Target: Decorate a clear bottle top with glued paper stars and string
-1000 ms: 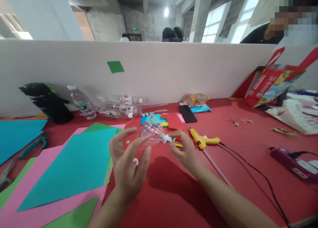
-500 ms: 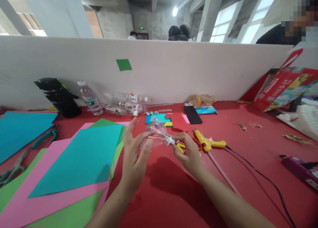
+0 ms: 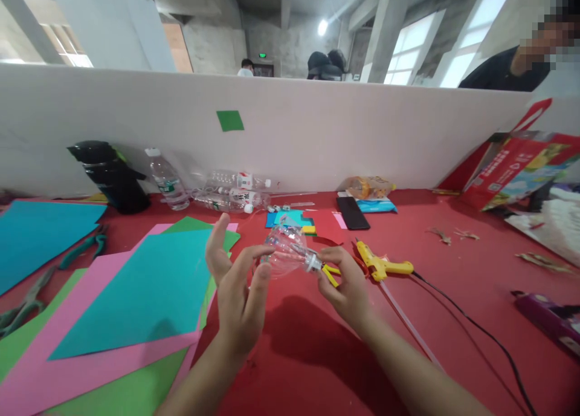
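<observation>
A clear plastic bottle top (image 3: 287,250), cut off wide at one end, is held level above the red table. My right hand (image 3: 347,286) pinches its ridged neck (image 3: 312,261) between thumb and fingers. At the wide end, my left hand (image 3: 240,289) has thumb and forefinger on either side of the plastic, another finger raised away. Just behind the right hand lies a tool with yellow handles (image 3: 331,275), partly covered. A yellow hot glue gun (image 3: 383,263) rests right of that hand.
Coloured sheets (image 3: 145,289) and pliers (image 3: 29,298) lie on the left. Along the white partition (image 3: 290,138) are a black flask (image 3: 111,177), an upright water bottle (image 3: 167,180), several lying bottles (image 3: 231,195) and a phone (image 3: 352,213). The glue gun's cord (image 3: 471,319) trails right.
The bottle top has turned slightly, its wide end facing more toward the left hand. My left hand has shifted a little left, with its raised finger farther from the plastic.
</observation>
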The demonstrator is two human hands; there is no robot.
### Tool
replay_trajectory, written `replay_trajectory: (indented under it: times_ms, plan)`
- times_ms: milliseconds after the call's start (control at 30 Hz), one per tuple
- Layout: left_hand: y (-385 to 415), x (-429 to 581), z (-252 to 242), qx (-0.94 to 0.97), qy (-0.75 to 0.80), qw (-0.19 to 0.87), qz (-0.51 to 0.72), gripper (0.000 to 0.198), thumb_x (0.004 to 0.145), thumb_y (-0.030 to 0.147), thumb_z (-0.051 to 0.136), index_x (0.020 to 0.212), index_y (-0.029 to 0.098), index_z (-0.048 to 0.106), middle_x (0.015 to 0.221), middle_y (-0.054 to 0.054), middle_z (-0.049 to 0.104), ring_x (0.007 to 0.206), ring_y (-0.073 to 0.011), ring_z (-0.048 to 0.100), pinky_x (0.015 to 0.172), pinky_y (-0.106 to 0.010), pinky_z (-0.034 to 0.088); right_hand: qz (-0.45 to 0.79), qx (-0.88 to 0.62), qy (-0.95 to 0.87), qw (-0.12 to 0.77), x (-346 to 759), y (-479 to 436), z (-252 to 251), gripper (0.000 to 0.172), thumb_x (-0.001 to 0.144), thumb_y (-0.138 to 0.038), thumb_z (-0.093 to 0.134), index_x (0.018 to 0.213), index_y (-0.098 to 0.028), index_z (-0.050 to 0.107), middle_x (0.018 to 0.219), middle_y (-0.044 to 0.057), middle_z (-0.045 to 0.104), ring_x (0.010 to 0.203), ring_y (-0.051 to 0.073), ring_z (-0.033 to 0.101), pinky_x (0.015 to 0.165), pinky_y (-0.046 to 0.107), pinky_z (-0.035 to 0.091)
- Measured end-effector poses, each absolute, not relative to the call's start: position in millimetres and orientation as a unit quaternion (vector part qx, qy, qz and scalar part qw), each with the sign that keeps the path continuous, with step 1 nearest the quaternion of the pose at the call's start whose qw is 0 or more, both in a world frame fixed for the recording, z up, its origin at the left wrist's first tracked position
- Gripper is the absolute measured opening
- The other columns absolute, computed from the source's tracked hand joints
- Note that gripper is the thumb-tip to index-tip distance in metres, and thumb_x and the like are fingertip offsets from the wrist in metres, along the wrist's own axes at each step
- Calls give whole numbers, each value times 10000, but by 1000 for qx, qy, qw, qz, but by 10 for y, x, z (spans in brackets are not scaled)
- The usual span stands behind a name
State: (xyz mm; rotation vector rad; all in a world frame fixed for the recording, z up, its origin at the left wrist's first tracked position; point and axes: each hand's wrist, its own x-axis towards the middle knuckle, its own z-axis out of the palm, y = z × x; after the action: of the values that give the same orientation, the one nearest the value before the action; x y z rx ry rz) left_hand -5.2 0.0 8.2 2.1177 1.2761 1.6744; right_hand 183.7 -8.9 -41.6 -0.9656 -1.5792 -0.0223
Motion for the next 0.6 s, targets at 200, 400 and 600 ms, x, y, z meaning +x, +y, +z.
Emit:
replay_trajectory:
  times_ms: [200,400,600]
  plan:
    - [81,-10,71,692,464,111,542,144,894,310,562,868,268,697,1543,15,320,1430,-292,268,1142,-509,253,-45,-419,-693,585,1837,-70,-425,245,781,-91,556,979,-236,564,874,44,646,832,209,645,709,349,529]
    - [110,39,14,634,493,226,551,129,786,367,693,754,242,687,1460,-39,436,1383,-311,354,1126,-515,296,-89,-417,-702,570,1805,-58,-458,264,775,-91,570,991,-241,579,862,43,661,840,220,655,720,363,532]
    - [112,67,-51,617,492,253,560,144,783,360,703,723,233,669,1419,-62,464,1389,-307,344,1118,-542,282,-105,-429,-699,562,1783,-57,-480,303,773,-68,564,1018,-247,573,856,42,653,835,224,639,718,371,528]
